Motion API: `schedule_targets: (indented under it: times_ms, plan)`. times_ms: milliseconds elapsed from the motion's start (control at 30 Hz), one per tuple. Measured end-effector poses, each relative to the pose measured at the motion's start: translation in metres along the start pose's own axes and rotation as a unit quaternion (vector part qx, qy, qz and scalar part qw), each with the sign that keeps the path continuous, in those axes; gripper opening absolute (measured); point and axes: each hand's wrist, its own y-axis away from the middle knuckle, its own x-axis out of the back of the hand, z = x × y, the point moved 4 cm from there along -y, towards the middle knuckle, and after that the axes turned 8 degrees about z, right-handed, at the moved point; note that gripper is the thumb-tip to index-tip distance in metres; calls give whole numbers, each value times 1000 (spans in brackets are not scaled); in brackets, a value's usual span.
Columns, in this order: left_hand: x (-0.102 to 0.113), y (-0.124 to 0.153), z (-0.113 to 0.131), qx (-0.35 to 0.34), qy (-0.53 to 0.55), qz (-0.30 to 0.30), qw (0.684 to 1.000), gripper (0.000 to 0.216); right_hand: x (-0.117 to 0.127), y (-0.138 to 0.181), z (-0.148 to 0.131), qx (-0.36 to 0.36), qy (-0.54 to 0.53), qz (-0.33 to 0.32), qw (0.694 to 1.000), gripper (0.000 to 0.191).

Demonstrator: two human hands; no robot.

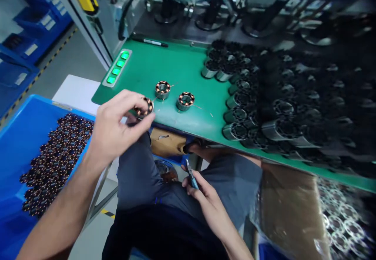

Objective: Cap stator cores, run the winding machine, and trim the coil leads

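My left hand (122, 120) is closed round a copper-wound motor stator (146, 108) at the front left edge of the green work surface (188, 64). Just beyond it, a second wound stator (162, 90) stands upright on the green mat. A third stator (185, 101) sits a little to the right, with a thin wire end sticking out sideways. Low over my lap, my right hand (202, 195) grips small cutting pliers (191, 175) with blue handles. Their tips point up and away from me; whether the jaws are apart is too small to tell.
Many dark cylindrical cores (235, 130) crowd the surface's right side. A blue bin (17, 134) at left holds piled wound stators (60, 158). Green-lit buttons (118, 67) and a marker pen (152, 42) lie toward the back left. Machine spindles (210, 19) line the rear. A cardboard box (289, 209) stands lower right.
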Motion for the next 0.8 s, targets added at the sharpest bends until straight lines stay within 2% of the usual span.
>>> schedule_targets:
  times_ms: [100,200,267,367,667,800]
  plan:
    - [0,35,45,-9,-24,-10,1000,8,3,21,-23,87,48,30,995,52]
    - [-12,64,67,-23,-15,-37,999,15,0,29,-60,195,70,25,978,58]
    - [-21,75,68,-19,-6,-44,999,21,-3,29,-79,238,68,14,969,70]
    - [-27,82,64,-23,2,-39,999,24,-6,25,-93,262,65,9,963,82]
    - [-20,89,63,-23,22,-40,999,25,-10,34,-92,267,97,26,959,86]
    - [-18,93,62,-18,31,-45,998,25,-14,35,-93,287,79,25,954,89]
